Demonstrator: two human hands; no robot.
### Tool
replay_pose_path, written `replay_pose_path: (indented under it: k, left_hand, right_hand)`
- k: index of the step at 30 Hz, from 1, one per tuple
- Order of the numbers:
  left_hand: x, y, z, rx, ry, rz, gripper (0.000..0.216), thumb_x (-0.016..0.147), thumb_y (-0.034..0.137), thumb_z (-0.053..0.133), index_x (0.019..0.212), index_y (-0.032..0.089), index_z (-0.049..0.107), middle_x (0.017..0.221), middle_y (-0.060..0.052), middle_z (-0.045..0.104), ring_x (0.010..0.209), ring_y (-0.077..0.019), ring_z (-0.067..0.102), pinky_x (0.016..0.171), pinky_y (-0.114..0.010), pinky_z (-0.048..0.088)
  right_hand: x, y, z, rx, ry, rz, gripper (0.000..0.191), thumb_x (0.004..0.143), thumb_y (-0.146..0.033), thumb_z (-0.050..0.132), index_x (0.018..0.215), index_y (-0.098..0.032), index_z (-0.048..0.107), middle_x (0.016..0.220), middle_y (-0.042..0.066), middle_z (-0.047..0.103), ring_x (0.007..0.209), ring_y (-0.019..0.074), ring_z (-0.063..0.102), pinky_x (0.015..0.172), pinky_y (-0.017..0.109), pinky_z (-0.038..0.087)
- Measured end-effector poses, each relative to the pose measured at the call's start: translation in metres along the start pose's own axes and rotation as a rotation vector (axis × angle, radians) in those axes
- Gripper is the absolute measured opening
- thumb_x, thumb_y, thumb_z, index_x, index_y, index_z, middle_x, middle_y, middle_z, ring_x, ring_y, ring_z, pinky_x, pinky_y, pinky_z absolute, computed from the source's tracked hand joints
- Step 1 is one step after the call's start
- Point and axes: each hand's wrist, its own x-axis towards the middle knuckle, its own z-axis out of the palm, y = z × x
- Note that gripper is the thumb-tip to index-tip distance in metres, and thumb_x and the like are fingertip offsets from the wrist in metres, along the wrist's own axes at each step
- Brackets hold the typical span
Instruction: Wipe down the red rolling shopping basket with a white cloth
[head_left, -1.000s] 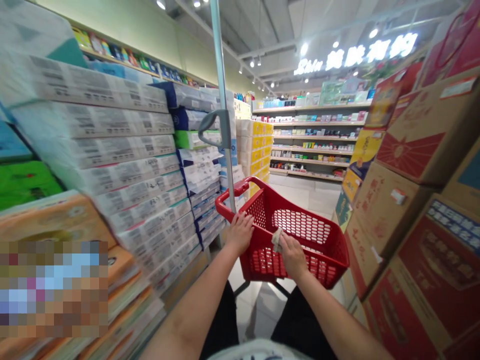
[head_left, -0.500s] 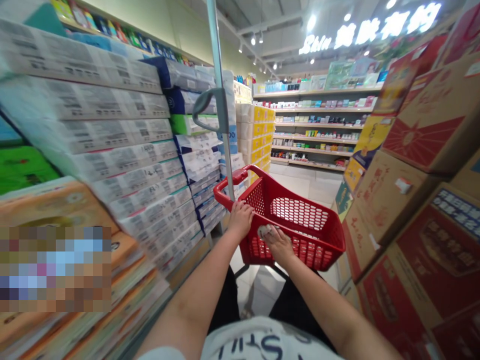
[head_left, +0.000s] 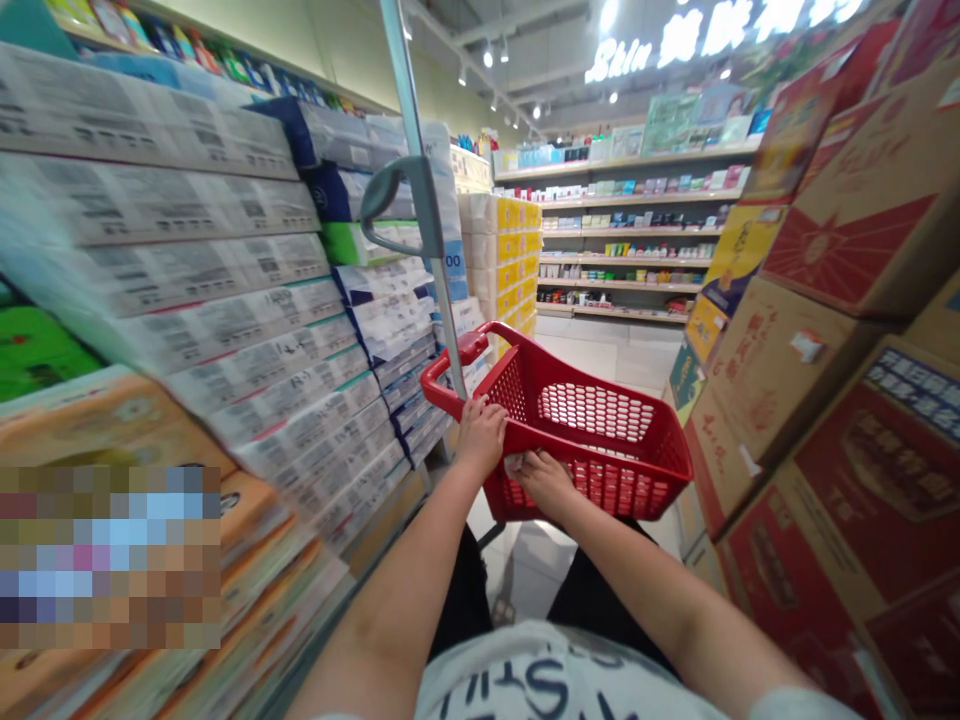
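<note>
A red plastic shopping cart [head_left: 607, 410] with perforated walls stands in front of me in the head view, and its basket looks bare inside. My left hand [head_left: 482, 432] is closed over its near top rim, close to the foot of a metal pole. Just right of it, my right hand [head_left: 546, 482] presses a crumpled whitish cloth [head_left: 516, 464] against the near side wall. Most of the cloth is hidden under my fingers. Up the pole [head_left: 409, 80], a grey loop handle [head_left: 409, 207] is fixed.
Tall stacks of wrapped paper packs [head_left: 217, 270] line the left. Cardboard cartons [head_left: 847, 220] are piled high on the right. Orange packs [head_left: 150, 430] lie at the near left, partly pixelated. Stocked shelves [head_left: 630, 205] stand across the back, beyond a tiled floor [head_left: 600, 345].
My right hand has slid left along the cart's side with the cloth, closer to my left hand. My left hand stays on the rim. The view has shifted slightly.
</note>
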Motion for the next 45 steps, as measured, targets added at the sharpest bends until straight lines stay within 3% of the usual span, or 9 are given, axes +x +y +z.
replay_pose_path:
  k: [5, 8, 12, 16, 22, 27, 33, 39, 45]
  left_hand:
    - [-0.001, -0.001, 0.003, -0.006, 0.034, 0.0, 0.028, 0.094, 0.023, 0.043, 0.106, 0.023, 0.068, 0.116, -0.003, 0.067, 0.128, -0.027, 0.043, 0.115, -0.051, 0.023]
    - [0.0, -0.003, 0.005, -0.009, 0.009, 0.014, 0.028, 0.093, 0.021, 0.043, 0.107, 0.024, 0.068, 0.117, -0.003, 0.067, 0.128, -0.0268, 0.043, 0.114, -0.052, 0.023]
    - [-0.002, -0.006, 0.007, 0.006, -0.013, 0.012, 0.031, 0.092, 0.019, 0.043, 0.113, 0.023, 0.065, 0.12, -0.004, 0.066, 0.128, -0.0264, 0.044, 0.115, -0.051, 0.023]
    - [-0.004, -0.005, 0.007, 0.026, 0.009, 0.018, 0.032, 0.092, 0.017, 0.041, 0.112, 0.022, 0.065, 0.12, -0.004, 0.066, 0.127, -0.0271, 0.044, 0.115, -0.052, 0.023]
    - [0.001, -0.005, 0.008, 0.028, 0.003, 0.004, 0.033, 0.09, 0.016, 0.041, 0.109, 0.023, 0.067, 0.116, -0.005, 0.067, 0.125, -0.0282, 0.046, 0.113, -0.055, 0.025]
    - [0.001, -0.005, 0.008, 0.038, -0.011, 0.001, 0.033, 0.09, 0.015, 0.04, 0.109, 0.023, 0.067, 0.115, -0.006, 0.067, 0.125, -0.028, 0.046, 0.114, -0.055, 0.024]
    - [-0.002, -0.004, 0.009, 0.052, 0.012, 0.009, 0.032, 0.09, 0.016, 0.042, 0.109, 0.024, 0.066, 0.115, -0.004, 0.067, 0.125, -0.028, 0.046, 0.115, -0.053, 0.024]
    - [0.001, -0.007, 0.009, 0.045, -0.009, 0.006, 0.031, 0.091, 0.017, 0.042, 0.11, 0.023, 0.066, 0.116, -0.005, 0.067, 0.126, -0.0282, 0.045, 0.114, -0.053, 0.024]
    - [0.0, -0.005, 0.009, 0.043, 0.004, 0.007, 0.032, 0.091, 0.015, 0.042, 0.11, 0.023, 0.066, 0.116, -0.005, 0.066, 0.126, -0.0293, 0.045, 0.115, -0.054, 0.023]
  right_hand:
    - [-0.013, 0.0, -0.001, 0.01, 0.04, 0.033, 0.028, 0.088, -0.014, 0.052, 0.11, -0.02, 0.067, 0.103, 0.009, 0.068, 0.104, 0.0233, 0.051, 0.085, 0.036, 0.04]
    - [-0.002, -0.002, -0.017, 0.045, 0.168, 0.044, 0.031, 0.092, -0.017, 0.048, 0.117, -0.022, 0.064, 0.111, 0.006, 0.067, 0.106, 0.0221, 0.05, 0.092, 0.036, 0.038]
    - [0.014, 0.005, -0.04, 0.039, 0.417, 0.321, 0.039, 0.095, -0.017, 0.039, 0.13, -0.024, 0.054, 0.13, 0.006, 0.058, 0.12, 0.0233, 0.044, 0.103, 0.039, 0.03]
    - [0.02, 0.021, -0.046, 0.1, 0.325, 0.401, 0.037, 0.093, -0.017, 0.043, 0.128, -0.019, 0.054, 0.12, 0.01, 0.063, 0.114, 0.0233, 0.049, 0.098, 0.037, 0.034]
    - [0.034, 0.035, -0.048, 0.327, 0.114, 0.44, 0.025, 0.095, -0.023, 0.045, 0.112, -0.026, 0.061, 0.085, -0.001, 0.068, 0.073, 0.0138, 0.059, 0.072, 0.024, 0.042]
    - [0.025, 0.023, -0.039, 0.195, 0.242, 0.395, 0.04, 0.089, -0.01, 0.044, 0.127, -0.018, 0.054, 0.111, 0.01, 0.065, 0.098, 0.0204, 0.058, 0.088, 0.032, 0.041]
    - [0.031, 0.02, -0.037, 0.252, 0.255, 0.461, 0.035, 0.089, -0.015, 0.044, 0.121, -0.021, 0.058, 0.101, 0.006, 0.068, 0.087, 0.0186, 0.061, 0.081, 0.031, 0.046]
    - [0.031, 0.01, -0.024, 0.19, 0.405, 0.271, 0.045, 0.085, -0.007, 0.043, 0.127, -0.015, 0.056, 0.132, 0.013, 0.056, 0.128, 0.0227, 0.044, 0.106, 0.042, 0.036]
    - [0.037, 0.019, -0.038, 0.271, 0.281, 0.364, 0.035, 0.088, -0.015, 0.048, 0.121, -0.016, 0.057, 0.102, 0.007, 0.069, 0.088, 0.0176, 0.064, 0.083, 0.029, 0.049]
